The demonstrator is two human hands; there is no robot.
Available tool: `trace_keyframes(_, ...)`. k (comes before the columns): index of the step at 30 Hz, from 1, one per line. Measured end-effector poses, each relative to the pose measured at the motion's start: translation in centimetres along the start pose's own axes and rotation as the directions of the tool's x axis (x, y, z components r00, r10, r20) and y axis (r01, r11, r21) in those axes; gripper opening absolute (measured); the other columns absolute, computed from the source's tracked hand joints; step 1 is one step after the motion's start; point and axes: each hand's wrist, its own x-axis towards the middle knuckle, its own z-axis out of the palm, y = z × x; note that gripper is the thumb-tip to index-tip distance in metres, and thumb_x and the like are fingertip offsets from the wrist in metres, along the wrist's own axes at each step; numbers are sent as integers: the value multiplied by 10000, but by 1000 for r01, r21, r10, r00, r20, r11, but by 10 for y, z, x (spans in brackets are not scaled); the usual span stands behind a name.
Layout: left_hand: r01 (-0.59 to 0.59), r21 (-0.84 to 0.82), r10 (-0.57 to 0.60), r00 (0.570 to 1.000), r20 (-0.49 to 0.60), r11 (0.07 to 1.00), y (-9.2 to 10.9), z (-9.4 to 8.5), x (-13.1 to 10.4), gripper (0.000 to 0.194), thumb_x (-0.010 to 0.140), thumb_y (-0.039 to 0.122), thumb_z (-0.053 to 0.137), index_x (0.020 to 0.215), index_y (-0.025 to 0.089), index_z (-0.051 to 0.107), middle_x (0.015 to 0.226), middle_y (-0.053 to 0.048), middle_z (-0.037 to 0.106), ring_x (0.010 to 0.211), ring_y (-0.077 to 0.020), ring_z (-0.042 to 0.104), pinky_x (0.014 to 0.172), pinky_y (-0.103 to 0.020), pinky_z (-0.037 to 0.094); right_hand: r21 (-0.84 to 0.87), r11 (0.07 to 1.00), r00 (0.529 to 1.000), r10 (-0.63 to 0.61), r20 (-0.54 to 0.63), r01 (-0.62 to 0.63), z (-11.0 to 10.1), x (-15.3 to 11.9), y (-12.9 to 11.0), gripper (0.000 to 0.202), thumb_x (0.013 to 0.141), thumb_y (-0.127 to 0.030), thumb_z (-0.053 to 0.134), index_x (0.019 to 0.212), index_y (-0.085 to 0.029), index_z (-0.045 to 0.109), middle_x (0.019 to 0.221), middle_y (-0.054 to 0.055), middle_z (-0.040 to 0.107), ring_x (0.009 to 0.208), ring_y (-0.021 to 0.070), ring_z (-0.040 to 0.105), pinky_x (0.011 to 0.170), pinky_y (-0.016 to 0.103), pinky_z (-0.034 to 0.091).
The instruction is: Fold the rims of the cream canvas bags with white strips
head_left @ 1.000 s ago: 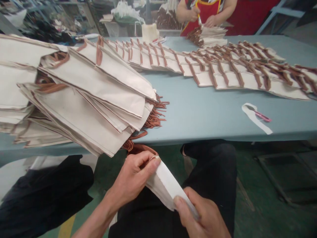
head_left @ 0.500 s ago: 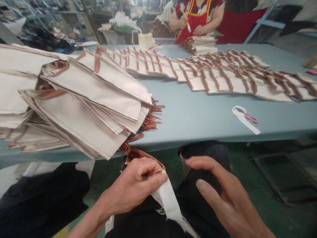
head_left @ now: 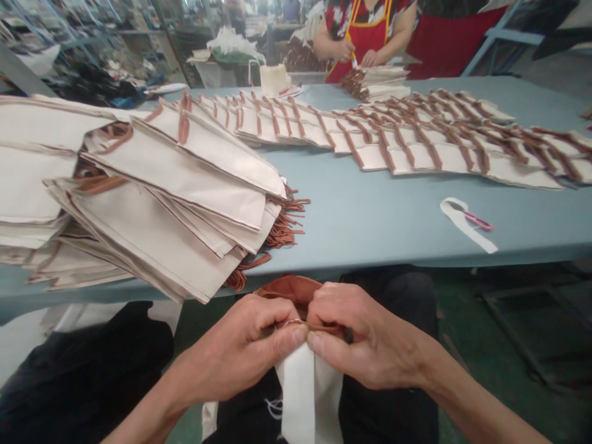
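Note:
A cream fabric piece [head_left: 329, 394] with a brown edge [head_left: 293, 288] hangs over my lap, a white strip [head_left: 298, 394] lying down its front. My left hand [head_left: 252, 342] pinches the piece's top edge at the head of the strip. Close against it, my right hand [head_left: 356, 333] grips the same brown edge, thumb beside thumb. Both hands are closed, and the fingertips behind the fabric are hidden. Loose white threads [head_left: 274, 407] dangle left of the strip.
Cream pieces with brown trim [head_left: 185, 179] are heaped on the blue table [head_left: 370, 216] at left. A long overlapping row [head_left: 407, 145] runs behind. Pink-handled scissors [head_left: 478, 221] lie on a white strip [head_left: 472, 231] at right. Across the table, a person in a red apron [head_left: 370, 34] holds a yellow tool.
My right hand has moved left from open air and closed on the brown edge. The fabric and its white strip now hang straighter. The view has shifted slightly.

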Motion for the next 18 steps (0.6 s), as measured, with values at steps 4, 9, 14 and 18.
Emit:
trace_keyframes(4, 91, 30, -92, 995, 36, 995, 3, 6, 6, 286, 911, 263, 591, 673, 198, 446, 652, 72, 406, 623, -107, 370, 580, -230, 302, 97, 988, 993, 112, 42, -116, -1, -7, 5, 239, 914, -186, 548, 682, -200, 494, 622, -61, 472, 588, 101, 424, 603, 262, 305)
trace_keyframes(9, 131, 215, -119, 991, -68, 968, 0, 17, 8, 155, 733, 130, 642, 711, 199, 505, 687, 80, 467, 666, -110, 444, 627, -239, 303, 31, 985, 986, 166, 27, -167, 0, -17, 9, 231, 893, -141, 554, 670, -191, 521, 626, -61, 474, 600, 101, 443, 618, 259, 319)
trace_keyframes(14, 158, 64, -159, 987, 11, 985, -6, 13, 9, 219, 821, 202, 662, 663, 183, 511, 633, 90, 408, 589, -86, 379, 552, -227, 273, 24, 966, 965, 254, 60, -256, -2, -16, 6, 199, 893, -158, 569, 697, -186, 558, 651, -58, 501, 599, 97, 467, 595, 244, 312)
trace_keyframes(18, 123, 78, -123, 992, -8, 989, -3, 4, 6, 308, 883, 299, 710, 673, 177, 521, 639, 89, 406, 594, -86, 365, 533, -226, 265, -10, 963, 961, 268, 75, -268, -5, -4, -4, 192, 872, -237, 680, 716, -174, 588, 655, -56, 547, 574, 87, 465, 575, 236, 285)
